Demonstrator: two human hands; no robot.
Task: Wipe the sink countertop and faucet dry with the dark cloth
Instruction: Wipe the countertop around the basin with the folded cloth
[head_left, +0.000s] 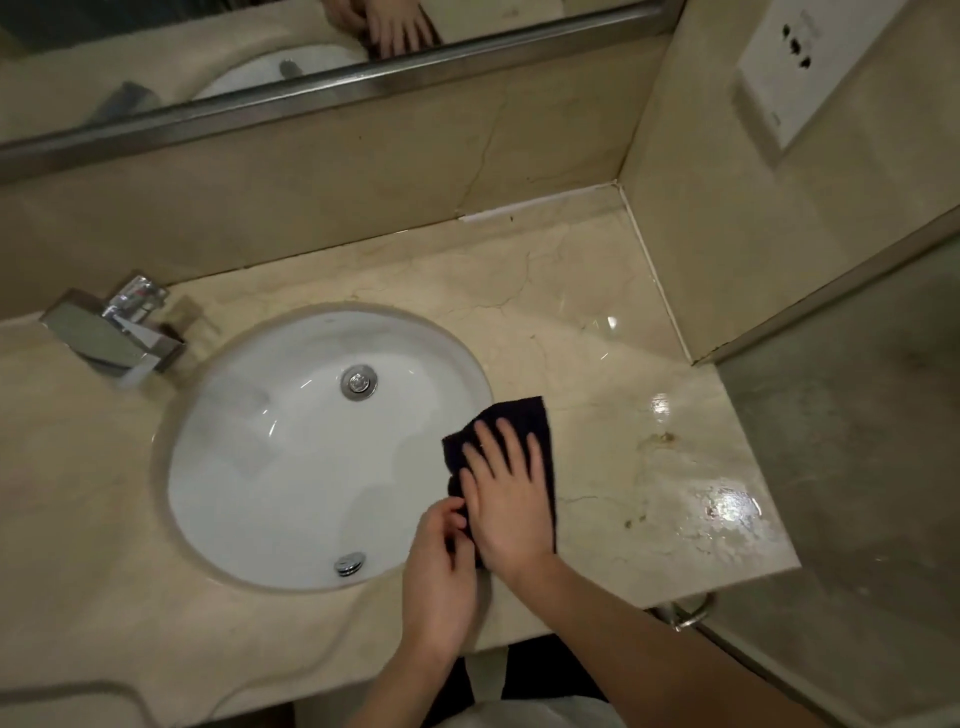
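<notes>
Head view looks down on a beige marble surface (571, 322) with a white oval sink (291, 467) set into it and a chrome faucet (111, 332) at the far left. The dark cloth (524, 421) lies folded on the surface just right of the sink's rim, its left edge reaching over the rim. The right hand (506, 499) presses flat on top of it, fingers straight and spread. The left hand (441, 561) sits just beside the right, fingertips curled in and pinching the cloth's near left edge, so the two hands are close together, touching at the cloth.

Judging from the glare, a wet film lies on the surface toward the right front corner (727, 509), with brownish spots near it, and none of that patch is under the cloth. The faucet is well apart from both hands and looks untouched.

The main risks, as I read it: the cloth overhangs the rim, and a sweep leftward could drop its edge into the basin, where any remaining water would soak it. The folded pad is small, so strokes could leave streaks between passes. The far back corner by the wall may also get missed.
</notes>
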